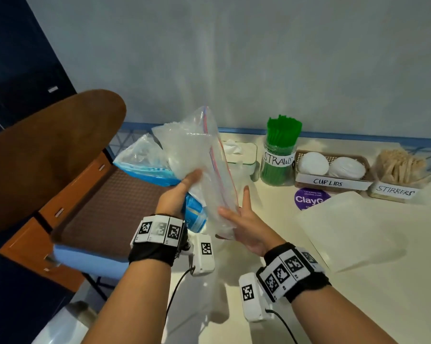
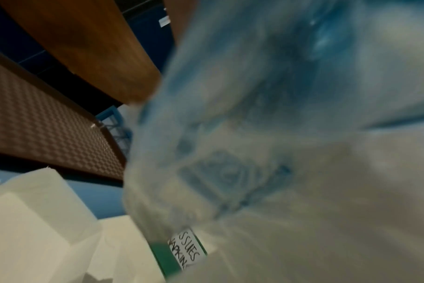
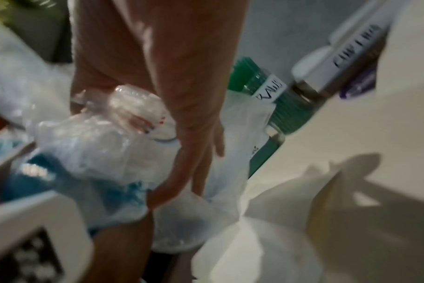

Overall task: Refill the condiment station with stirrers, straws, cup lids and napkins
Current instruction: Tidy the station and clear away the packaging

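My left hand [image 1: 184, 189] grips a bundle of crumpled plastic above the table's left edge: a clear zip bag [image 1: 204, 165] with a red seal line and a blue-and-white wrapper [image 1: 147, 167]. Its fingers are hidden behind the plastic, which fills the left wrist view as a blurred bag [image 2: 278, 134]. My right hand [image 1: 236, 214] holds the zip bag's lower end between thumb and palm, fingers [image 3: 194, 134] straight. Behind stand the napkin box [image 1: 239, 150], the green straws jar [image 1: 279, 155], the cup lids basket [image 1: 331, 165] and the stirrers box [image 1: 398, 170].
A flat white paper bag [image 1: 353, 229] lies on the cream table to the right, partly over a purple sticker [image 1: 308, 198]. More white paper [image 1: 209, 281] lies under my hands. A brown chair [image 1: 48, 150] stands close at the left. The wall runs behind the station.
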`<state>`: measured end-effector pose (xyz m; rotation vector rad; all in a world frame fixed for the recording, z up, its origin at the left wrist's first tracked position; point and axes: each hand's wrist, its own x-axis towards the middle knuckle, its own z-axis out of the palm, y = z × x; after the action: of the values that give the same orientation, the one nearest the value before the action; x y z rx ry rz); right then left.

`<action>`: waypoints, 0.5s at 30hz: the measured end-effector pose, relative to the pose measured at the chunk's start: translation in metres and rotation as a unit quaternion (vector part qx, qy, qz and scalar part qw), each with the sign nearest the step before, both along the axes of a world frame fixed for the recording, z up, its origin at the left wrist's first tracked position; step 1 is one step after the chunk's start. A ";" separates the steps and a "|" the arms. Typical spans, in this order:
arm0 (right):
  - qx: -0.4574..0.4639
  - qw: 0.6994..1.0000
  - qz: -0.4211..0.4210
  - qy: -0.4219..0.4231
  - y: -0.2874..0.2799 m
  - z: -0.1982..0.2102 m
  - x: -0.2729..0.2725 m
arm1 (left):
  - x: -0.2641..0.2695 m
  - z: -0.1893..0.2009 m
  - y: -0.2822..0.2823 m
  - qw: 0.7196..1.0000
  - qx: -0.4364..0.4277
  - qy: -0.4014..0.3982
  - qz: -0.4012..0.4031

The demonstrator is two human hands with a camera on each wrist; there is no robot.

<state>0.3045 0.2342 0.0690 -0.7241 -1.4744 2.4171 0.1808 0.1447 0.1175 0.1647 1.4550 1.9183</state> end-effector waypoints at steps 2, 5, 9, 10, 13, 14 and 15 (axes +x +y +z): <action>-0.039 0.997 -0.027 0.061 -0.001 0.003 -0.007 | 0.002 -0.004 -0.002 1.000 -0.013 -0.017 -0.014; 0.045 0.995 -0.035 0.079 -0.001 0.006 -0.013 | -0.001 -0.009 -0.005 0.998 -0.064 -0.005 -0.028; 0.204 0.977 -0.020 0.057 -0.007 0.007 -0.018 | -0.001 -0.014 -0.007 0.990 -0.128 0.046 -0.033; 0.221 0.974 -0.007 0.055 -0.008 0.007 -0.020 | 0.001 -0.013 -0.007 0.989 -0.133 0.053 -0.036; 0.277 0.959 0.041 0.052 -0.015 0.008 -0.026 | 0.010 -0.008 -0.006 0.986 -0.134 0.079 -0.063; 0.278 0.958 0.059 0.048 -0.017 0.005 -0.028 | 0.013 -0.006 -0.006 0.987 -0.128 0.071 -0.068; 0.261 0.961 0.082 0.045 -0.018 0.004 -0.029 | 0.017 -0.004 -0.007 0.989 -0.113 0.059 -0.074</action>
<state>0.2760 0.2164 0.0734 -0.3778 -2.0742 1.9793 0.1978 0.1375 0.1134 0.2750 1.6785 1.6355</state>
